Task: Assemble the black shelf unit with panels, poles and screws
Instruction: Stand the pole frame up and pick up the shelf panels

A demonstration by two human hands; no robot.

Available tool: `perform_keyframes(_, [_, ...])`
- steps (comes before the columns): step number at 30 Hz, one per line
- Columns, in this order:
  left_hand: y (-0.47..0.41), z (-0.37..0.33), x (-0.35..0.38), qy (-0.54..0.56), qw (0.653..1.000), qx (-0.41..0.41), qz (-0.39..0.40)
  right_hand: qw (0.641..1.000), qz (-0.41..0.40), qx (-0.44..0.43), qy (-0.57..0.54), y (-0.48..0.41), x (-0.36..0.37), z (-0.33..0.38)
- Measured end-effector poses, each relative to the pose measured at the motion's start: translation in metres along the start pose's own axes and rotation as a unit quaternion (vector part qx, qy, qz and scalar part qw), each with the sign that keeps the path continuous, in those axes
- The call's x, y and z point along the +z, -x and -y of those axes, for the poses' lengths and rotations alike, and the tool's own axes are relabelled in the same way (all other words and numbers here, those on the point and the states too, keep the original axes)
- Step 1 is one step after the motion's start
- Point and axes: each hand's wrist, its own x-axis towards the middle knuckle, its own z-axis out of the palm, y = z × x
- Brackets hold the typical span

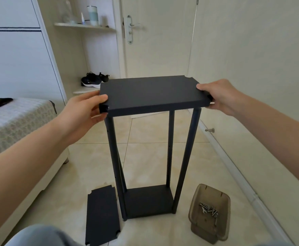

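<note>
Holding the top panel [152,93] level over the frame, both hands grip it at opposite short ends.

Left hand [84,109]: thumb flat on the upper face, fingers curled under the near-left corner, where the near-left pole [114,157] meets the panel.

Right hand [217,96]: thumb on top at the right edge, fingers wrapped below the near-right corner.

Gripping at the two ends probably lets the panel be steered onto all the pole tops at once without tipping.

Frame status: the bottom panel [148,201] sits on the tiled floor [70,183] with poles rising from its corners. The near-right pole [187,157] and far-right pole [170,148] are plainly visible. A fourth shows only partly behind the near-left one. The top panel is at the pole tops, but I cannot tell whether its corner notches are seated.

A spare panel [101,215] lies flat on the floor, near left, just beside the base. It is presumably kept within reach for a middle level, since small holes show along the near-left pole. A translucent bin [192,201] holding screws [209,209] stands near right, apart from the base but close enough to reach.

Judgement: the step in hand is aligning the top panel. No screws are visible at this level, so fastening is not yet done.

Risk: letting go of one end before the corners are seated could let the panel slide off.
</note>
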Motion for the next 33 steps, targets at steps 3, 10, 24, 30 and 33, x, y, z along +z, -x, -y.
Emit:
perform_keyframes(3, [-0.017,0.002,0.006,-0.001,1.000,0.001,0.023,1.000,0.012,0.013,-0.005,-0.021,0.002,-0.003])
perform_keyframes(10, [-0.056,0.014,0.012,-0.044,0.999,0.015,0.023,0.998,0.027,0.036,-0.035,-0.060,0.009,-0.014])
perform_keyframes(24, [-0.081,0.051,-0.001,-0.002,0.998,-0.062,0.027,0.996,0.060,0.061,-0.037,-0.090,0.025,-0.047])
perform_keyframes(30, [-0.077,0.067,0.000,0.048,0.994,-0.087,0.034,0.992,0.071,0.090,-0.060,-0.088,0.018,-0.062])
perform_keyframes(33, [-0.075,0.071,-0.001,0.077,0.992,-0.094,0.026,0.986,0.085,0.109,-0.090,-0.082,0.017,-0.070])
